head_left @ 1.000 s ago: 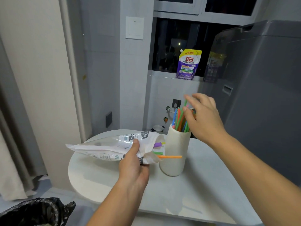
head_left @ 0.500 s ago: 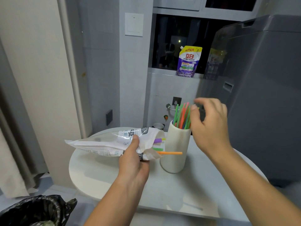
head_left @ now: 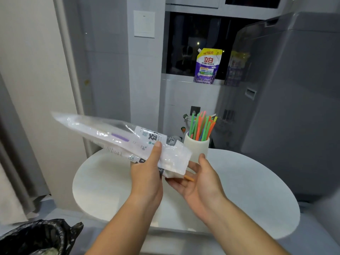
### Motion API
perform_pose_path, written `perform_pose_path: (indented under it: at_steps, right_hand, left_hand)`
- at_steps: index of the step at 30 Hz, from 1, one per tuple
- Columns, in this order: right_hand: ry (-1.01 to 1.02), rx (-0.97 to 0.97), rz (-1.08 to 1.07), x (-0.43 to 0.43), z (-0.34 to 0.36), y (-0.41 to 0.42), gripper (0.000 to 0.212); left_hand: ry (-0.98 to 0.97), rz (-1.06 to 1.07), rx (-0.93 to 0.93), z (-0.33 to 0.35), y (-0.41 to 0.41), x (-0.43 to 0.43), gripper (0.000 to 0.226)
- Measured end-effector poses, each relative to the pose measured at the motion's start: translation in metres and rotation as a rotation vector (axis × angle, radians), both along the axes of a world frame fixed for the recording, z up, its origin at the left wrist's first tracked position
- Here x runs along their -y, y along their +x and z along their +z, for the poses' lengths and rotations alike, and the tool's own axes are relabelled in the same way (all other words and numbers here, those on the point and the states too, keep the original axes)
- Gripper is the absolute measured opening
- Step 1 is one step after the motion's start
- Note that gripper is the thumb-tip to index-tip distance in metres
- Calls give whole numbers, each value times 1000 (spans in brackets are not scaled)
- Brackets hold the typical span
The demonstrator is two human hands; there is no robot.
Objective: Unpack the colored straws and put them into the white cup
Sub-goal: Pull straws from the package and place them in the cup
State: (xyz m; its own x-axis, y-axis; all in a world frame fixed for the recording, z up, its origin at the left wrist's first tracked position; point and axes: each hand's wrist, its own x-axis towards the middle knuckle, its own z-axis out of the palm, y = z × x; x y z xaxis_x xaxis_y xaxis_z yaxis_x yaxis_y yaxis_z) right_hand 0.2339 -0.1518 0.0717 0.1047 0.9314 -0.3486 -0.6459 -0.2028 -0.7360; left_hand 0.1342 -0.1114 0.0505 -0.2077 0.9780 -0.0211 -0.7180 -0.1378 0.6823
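From my head view, the plastic bag (head_left: 125,138) is lifted above the round white table (head_left: 248,190), tilted so its far end points up and to the left and its mouth hangs low between my 2 hands. My left hand (head_left: 147,173) grips the bag near that lower end, thumb pressed on the printed front, the other fingers wrapped out of sight behind it. My right hand (head_left: 198,179) sits just under the mouth, palm up, fingers spread and loosely curved, not closed on anything.

An orange straw (head_left: 189,178) pokes out of the bag's mouth and its tip lies over my right palm; I cannot tell whether it touches the skin. Higher inside the clear bag I see 1 purple straw (head_left: 120,138), lying along the bag's length. The bag is crinkled, mostly see-through, with dark printed characters near my left thumb.

The white cup (head_left: 196,146) stands upright on the table just behind my right fingertips, holding a bunch of straws (head_left: 201,126) in green, orange, blue and yellow that fan out above its rim.

A black bin bag (head_left: 40,236) shows at the lower left, off the table.
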Motion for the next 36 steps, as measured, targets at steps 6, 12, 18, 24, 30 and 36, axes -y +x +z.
perform_pose_path:
  at_steps: [6, 12, 18, 24, 30, 36]
  right_hand:
    - [-74, -90, 48, -1, -9, 4, 61]
    - [-84, 180, 78, -2, -11, 5, 41]
    - [93, 378, -26, -8, -14, 15, 18]
    - [202, 391, -70, -7, -8, 19, 17]
    - [215, 268, -139, -6, -4, 16, 3]
    - [201, 139, -149, -10, 1, 22, 5]
  left_hand:
    - [211, 69, -353, 7, -6, 8, 41]
    - [114, 126, -259, 5, -5, 4, 44]
    - [-129, 140, -67, -7, -14, -10, 40]
    - [-260, 30, 12, -10, -13, -9, 31]
    - [-255, -61, 85, -11, -10, -10, 22]
    - [-216, -89, 139, -11, -10, -12, 33]
